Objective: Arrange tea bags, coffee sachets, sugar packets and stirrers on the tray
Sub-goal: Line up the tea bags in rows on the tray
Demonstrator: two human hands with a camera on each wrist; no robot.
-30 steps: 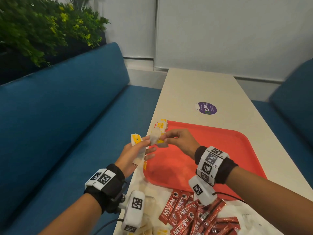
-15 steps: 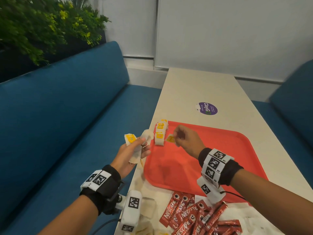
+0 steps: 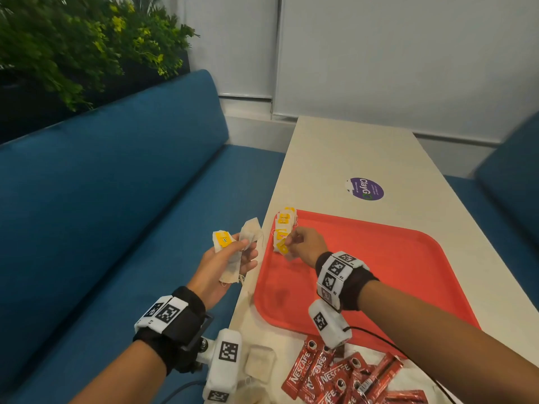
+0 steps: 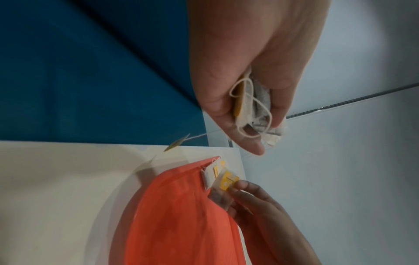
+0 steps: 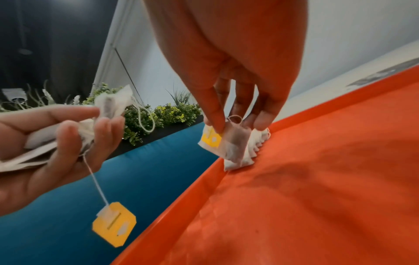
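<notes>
Tea bag [image 5: 235,143] sits pinched in your right hand [image 3: 306,243] at the tray's [image 3: 379,258] far-left corner, tag print too blurred to read. Your left hand [image 3: 221,263] grips more bags [image 3: 233,252]; sachets [image 3: 320,374], partly cut off, read "NESCAFE CLASSIC".

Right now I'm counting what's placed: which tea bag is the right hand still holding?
The tea bag at the row's near end, pinched by the right hand; the others stand free.

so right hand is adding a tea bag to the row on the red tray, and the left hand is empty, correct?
Not quite. The right hand does pinch a tea bag at the row on the red tray, but the left hand isn't empty: the head and right wrist views show it gripping a bunch of tea bags.
</notes>
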